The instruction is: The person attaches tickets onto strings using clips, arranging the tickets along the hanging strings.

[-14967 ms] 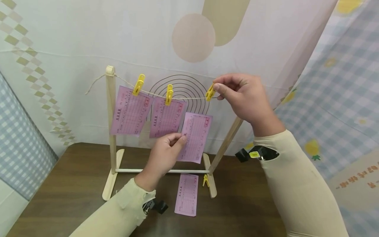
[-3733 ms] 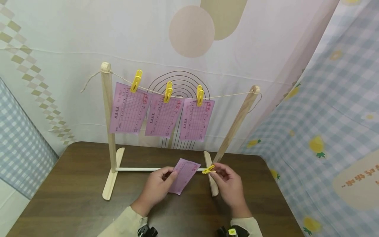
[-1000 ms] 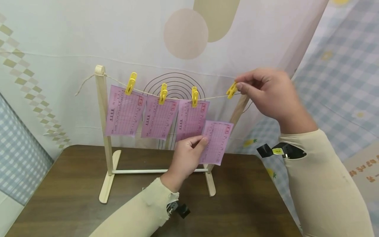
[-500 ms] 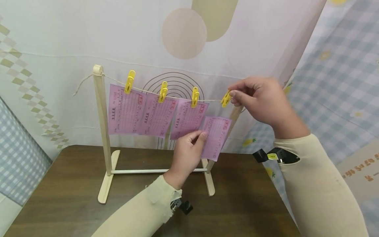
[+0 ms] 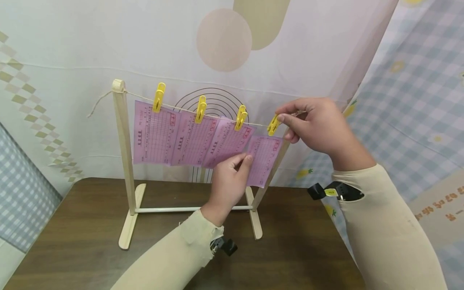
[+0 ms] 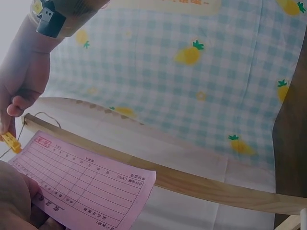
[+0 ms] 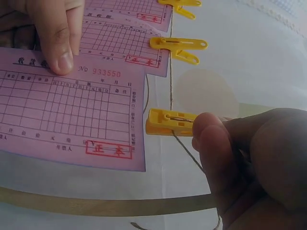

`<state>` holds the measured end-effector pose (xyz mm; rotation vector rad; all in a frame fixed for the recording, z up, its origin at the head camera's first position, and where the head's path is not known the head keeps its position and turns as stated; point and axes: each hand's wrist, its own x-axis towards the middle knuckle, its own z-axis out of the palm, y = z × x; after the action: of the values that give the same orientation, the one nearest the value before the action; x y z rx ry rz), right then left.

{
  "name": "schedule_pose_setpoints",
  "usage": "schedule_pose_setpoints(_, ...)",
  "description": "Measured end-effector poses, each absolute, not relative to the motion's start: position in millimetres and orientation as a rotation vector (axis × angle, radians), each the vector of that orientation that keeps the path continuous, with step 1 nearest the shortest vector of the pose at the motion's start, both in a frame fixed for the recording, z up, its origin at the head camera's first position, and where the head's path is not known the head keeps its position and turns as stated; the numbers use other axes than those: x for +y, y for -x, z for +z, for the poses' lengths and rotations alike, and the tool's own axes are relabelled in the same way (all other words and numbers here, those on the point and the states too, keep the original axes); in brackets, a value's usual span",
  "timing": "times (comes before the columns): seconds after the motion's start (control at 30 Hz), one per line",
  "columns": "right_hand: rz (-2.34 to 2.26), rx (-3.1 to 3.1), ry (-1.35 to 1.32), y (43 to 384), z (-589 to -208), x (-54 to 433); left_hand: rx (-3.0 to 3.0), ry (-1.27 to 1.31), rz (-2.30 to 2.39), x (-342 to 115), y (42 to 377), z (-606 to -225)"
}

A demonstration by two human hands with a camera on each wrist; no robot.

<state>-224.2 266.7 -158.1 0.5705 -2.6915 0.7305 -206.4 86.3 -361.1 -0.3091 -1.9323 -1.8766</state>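
My left hand point(image 5: 229, 183) pinches a pink receipt slip point(image 5: 266, 159) at its left edge, just below the string point(image 5: 139, 96). My right hand point(image 5: 315, 127) pinches a yellow clothespin point(image 5: 273, 125) at the string, above that slip. In the right wrist view, the tip of this clothespin point(image 7: 170, 123) lies close to the slip's top edge point(image 7: 139, 120), with a thin gap between them. Three more pink slips hang to the left, each under a yellow clothespin point(image 5: 159, 98). My left hand partly covers the nearest hanging slip point(image 5: 228, 141).
The string runs between two wooden posts point(image 5: 124, 153) of a stand with flat feet point(image 5: 127, 231) and a white crossbar point(image 5: 168, 210). It stands on a brown table point(image 5: 83, 233). Patterned cloth point(image 5: 145, 40) hangs behind and at both sides.
Over the last second, my right hand has lowered the clothespin and string slightly leftward. My left hand has raised the slip toward it. Earlier, the third slip was clipped up.
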Motion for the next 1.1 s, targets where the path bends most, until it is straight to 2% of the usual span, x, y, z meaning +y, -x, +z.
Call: schedule_pose_setpoints(1.1, 0.78, -2.772, -0.626, 224, -157, 259, -1.959, 0.318, -1.924, 83, 208, -343)
